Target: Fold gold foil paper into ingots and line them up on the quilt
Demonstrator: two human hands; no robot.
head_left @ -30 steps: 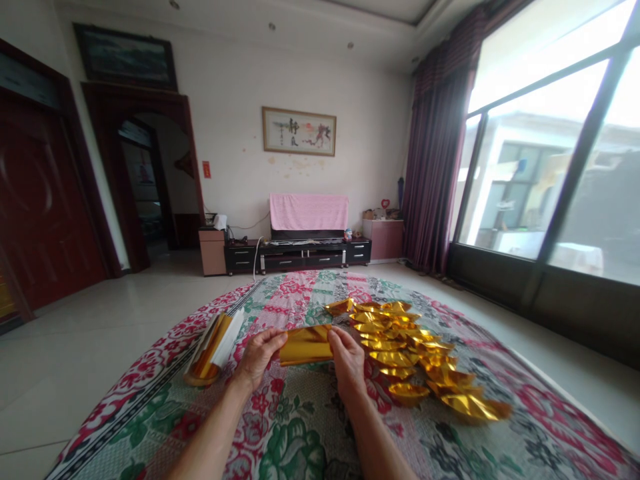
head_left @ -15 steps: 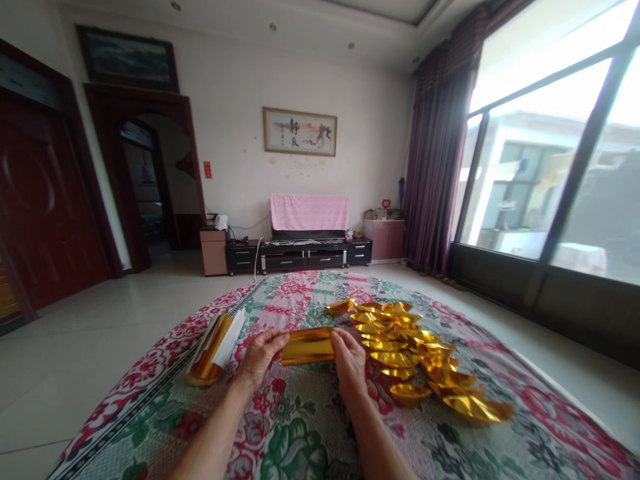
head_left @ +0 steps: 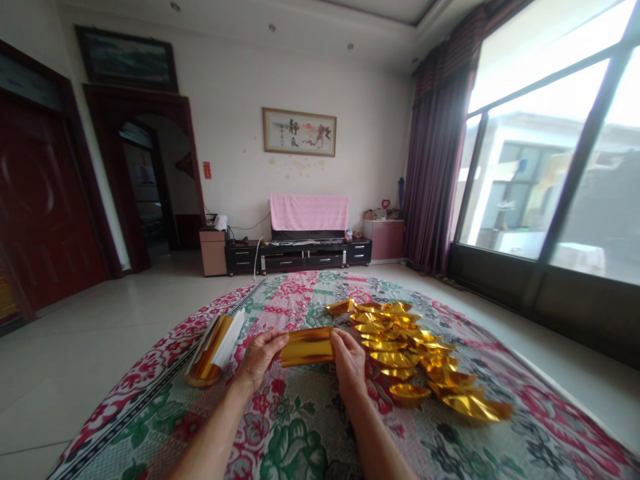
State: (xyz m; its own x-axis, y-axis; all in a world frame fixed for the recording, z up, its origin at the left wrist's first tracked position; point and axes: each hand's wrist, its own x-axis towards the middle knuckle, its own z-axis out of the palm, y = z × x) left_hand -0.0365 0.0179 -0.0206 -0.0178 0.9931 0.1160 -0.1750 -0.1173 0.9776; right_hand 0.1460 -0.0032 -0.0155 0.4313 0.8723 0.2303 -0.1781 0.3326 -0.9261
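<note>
Over the patterned cloth (head_left: 295,447), the left hand (head_left: 259,360) and right hand (head_left: 349,360) each pinch one short end of a gold foil sheet (head_left: 307,347), fingers closed on it, the sheet stretched between them. It is probably very light, thin, slick and quick to crease; a gentle hold at both ends, thumbs on the face, should suit it. To the left lies a bundle of curled sheets (head_left: 214,353), gold and white; to the right, folded gold pieces (head_left: 395,359) crowd together. Farther off stands a black cabinet (head_left: 320,260).
</note>
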